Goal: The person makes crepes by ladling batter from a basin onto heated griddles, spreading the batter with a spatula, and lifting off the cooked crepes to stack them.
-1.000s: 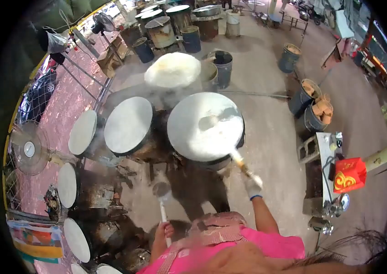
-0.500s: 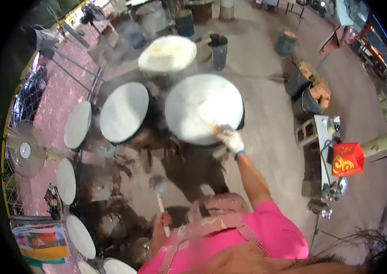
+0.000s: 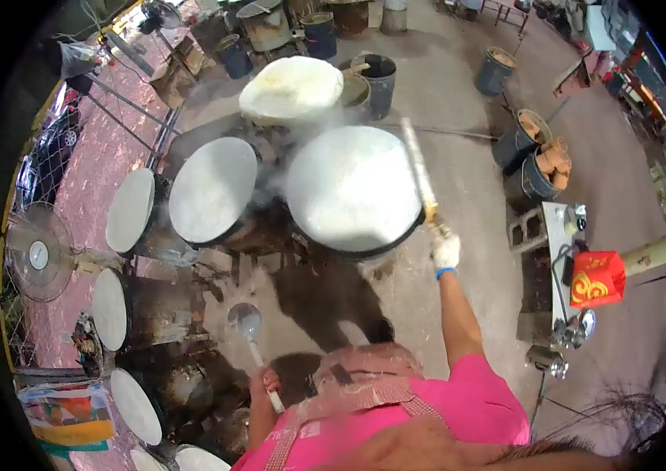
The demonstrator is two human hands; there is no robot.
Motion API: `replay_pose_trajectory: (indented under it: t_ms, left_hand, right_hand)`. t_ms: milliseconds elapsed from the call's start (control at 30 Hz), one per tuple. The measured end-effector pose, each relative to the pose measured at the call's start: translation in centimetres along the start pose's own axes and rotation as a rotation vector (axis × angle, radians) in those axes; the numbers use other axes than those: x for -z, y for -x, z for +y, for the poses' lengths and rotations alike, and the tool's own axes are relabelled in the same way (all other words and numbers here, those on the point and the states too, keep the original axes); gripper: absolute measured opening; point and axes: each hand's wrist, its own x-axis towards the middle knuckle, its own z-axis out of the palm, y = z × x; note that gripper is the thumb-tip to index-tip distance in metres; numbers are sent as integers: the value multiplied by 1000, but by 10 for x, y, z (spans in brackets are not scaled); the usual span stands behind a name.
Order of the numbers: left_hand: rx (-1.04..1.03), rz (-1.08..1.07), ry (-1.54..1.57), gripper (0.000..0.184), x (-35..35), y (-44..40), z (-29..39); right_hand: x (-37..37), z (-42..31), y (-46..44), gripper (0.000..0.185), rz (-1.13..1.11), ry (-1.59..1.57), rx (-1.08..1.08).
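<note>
My right hand (image 3: 446,248), in a white glove with a blue band at the wrist, is closed on the brownish end of a long pale stick (image 3: 417,166). The stick points away from me along the right rim of a big round pan of white liquid (image 3: 352,184). Low and near my body, my bare left hand (image 3: 264,383) wraps round the white handle of a ladle (image 3: 245,319). The ladle's round metal bowl hangs above the floor, left of my shadow.
More wide pans of whitish liquid (image 3: 213,191) line the left side, with steam drifting between them. A fan (image 3: 38,253) stands far left. Buckets with brown chunks (image 3: 546,169) stand right, near a narrow table (image 3: 556,228) and a red bag (image 3: 598,279).
My right hand has moved right, off the big pan, and the stick now points up beside its rim. The ladle in my left hand has shifted slightly left.
</note>
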Motion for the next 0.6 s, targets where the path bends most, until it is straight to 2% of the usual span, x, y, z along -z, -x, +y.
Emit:
replay_pose_trajectory:
  t_ms: [33,100,167,200,300,367,400,433,500,533,567,600]
  left_hand:
    - [114,-89,152,29,16,-6,2]
    - [164,-157,176,28,16,-13,4]
    - [170,-179,194,28,6,-19,6]
    - [148,-161,206,28,-1,-24,6]
    - [85,-216,180,30,-44,-29,7]
    - [175,-247,115,30,-83,-38,15]
    - [149,-239,63,30,-104,-45,18]
    - [125,-229,11,30,-126,-53,19]
    - [187,-310,-30,31,-167,-69,21]
    - [142,-344,-133,32,-186,-76,19]
    - [93,-381,-238,32,-206,-82,15]
    - [18,-365,-352,29,-224,-86,8]
  right_hand:
    - [2,-1,-22,33,116,230,41]
    - [-7,-7,-39,36,54,410,340]
    - [-14,-21,-29,39,-205,629,357]
    - [-9,-17,-20,38,-238,684,500]
    - [22,2,-13,37,-199,659,688]
    - [17,22,-20,32,-62,702,364]
    - [16,30,-19,30,11,719,200]
    - [16,31,-1,29,1,779,410]
    - [10,43,15,29,-79,894,588]
    - [25,19,31,27,-62,814,548]
    - [32,28,33,25,48,727,603]
    - [35,33,38,25,94,703,514]
